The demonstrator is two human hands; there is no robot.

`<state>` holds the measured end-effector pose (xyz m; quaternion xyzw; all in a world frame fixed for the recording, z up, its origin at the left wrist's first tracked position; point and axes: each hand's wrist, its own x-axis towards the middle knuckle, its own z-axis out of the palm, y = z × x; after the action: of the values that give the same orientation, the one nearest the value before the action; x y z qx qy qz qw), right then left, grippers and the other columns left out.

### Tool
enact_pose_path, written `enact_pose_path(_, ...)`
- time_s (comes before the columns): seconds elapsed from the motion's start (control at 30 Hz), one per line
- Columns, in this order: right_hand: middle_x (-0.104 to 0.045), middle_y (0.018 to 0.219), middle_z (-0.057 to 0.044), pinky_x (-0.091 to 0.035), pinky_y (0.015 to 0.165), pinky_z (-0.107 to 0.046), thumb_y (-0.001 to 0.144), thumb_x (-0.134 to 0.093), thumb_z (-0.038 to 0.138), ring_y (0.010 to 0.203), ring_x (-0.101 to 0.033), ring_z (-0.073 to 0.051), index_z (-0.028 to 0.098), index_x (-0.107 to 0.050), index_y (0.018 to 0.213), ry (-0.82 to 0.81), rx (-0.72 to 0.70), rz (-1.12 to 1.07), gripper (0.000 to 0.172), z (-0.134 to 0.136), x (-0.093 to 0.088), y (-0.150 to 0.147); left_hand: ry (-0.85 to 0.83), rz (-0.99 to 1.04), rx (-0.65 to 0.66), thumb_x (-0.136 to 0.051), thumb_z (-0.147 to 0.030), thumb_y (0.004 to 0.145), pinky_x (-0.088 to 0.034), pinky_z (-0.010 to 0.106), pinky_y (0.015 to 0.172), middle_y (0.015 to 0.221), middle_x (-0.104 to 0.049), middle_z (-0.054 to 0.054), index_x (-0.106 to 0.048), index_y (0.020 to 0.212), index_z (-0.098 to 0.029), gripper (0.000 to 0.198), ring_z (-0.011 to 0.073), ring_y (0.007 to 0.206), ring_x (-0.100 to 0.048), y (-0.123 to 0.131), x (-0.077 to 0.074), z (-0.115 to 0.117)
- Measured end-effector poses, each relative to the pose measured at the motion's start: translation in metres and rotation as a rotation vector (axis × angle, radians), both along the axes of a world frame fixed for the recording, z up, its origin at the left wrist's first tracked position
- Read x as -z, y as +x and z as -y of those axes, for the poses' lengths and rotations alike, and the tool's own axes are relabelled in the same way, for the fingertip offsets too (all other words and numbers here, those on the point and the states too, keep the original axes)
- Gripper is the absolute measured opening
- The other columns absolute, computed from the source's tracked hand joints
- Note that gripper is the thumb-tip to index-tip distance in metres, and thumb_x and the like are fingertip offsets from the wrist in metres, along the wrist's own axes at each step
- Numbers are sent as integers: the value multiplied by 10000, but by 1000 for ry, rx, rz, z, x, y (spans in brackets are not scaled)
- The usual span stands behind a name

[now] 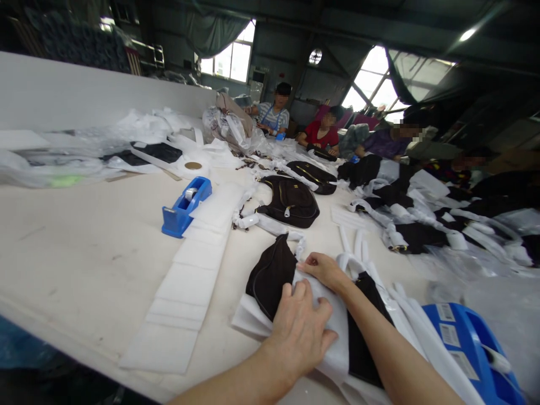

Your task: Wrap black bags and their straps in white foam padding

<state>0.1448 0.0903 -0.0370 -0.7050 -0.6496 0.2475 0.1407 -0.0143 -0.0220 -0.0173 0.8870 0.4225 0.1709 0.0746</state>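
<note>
A dark bag [272, 275] lies on the table in front of me, partly covered by a white foam sheet [337, 320]. My left hand [301, 323] rests over the sheet and the bag's edge, fingers apart and bent. Just beyond it, my right hand [323, 270] pinches the upper edge of the foam sheet beside the bag. Another black piece [367, 343] shows under my right forearm; whether it belongs to the same bag I cannot tell. White wrapped strap parts lie above my right hand.
A blue tape dispenser [185, 207] stands left of a row of overlapping foam sheets [185, 292]. A second blue dispenser [472, 349] is at the lower right. Farther back lie a dark bag [291, 201] and piled wrapped bags [422, 236]. Several people sit across the table.
</note>
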Motion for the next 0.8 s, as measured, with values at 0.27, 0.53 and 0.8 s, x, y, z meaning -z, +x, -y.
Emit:
enact_pose_path(0.27, -699, 897, -32, -481, 701, -293, 907, -449, 409, 761, -644, -183, 215, -640, 968, 149, -58, -49, 279, 59, -52, 15, -128, 274, 168, -478, -270, 945, -425, 406, 1027, 1291, -594, 111, -599, 1172, -167, 277, 233, 1181, -533, -65, -30, -20)
enact_pose_path(0.53, -471, 1464, -130, -480, 997, -474, 966, -411, 401, 1279, -516, -313, 203, -471, 1404, 619, -346, 442, 485, 212, -16, 54, -184, 322, 133, -516, -147, 859, -342, 459, 1147, 1531, -354, 132, -406, 1425, -202, 579, 240, 1412, -351, -140, 1, -4)
enact_pose_path(0.8, -438, 1492, -112, -400, 1062, -511, 950, -383, 139, 1388, -378, -314, 229, -243, 1531, 819, -257, 589, 605, 230, 48, 58, -47, 517, -46, -458, -45, 799, -463, 417, 1055, 1292, -598, 121, -518, 1308, -161, 525, 223, 1203, -567, -124, 39, -1)
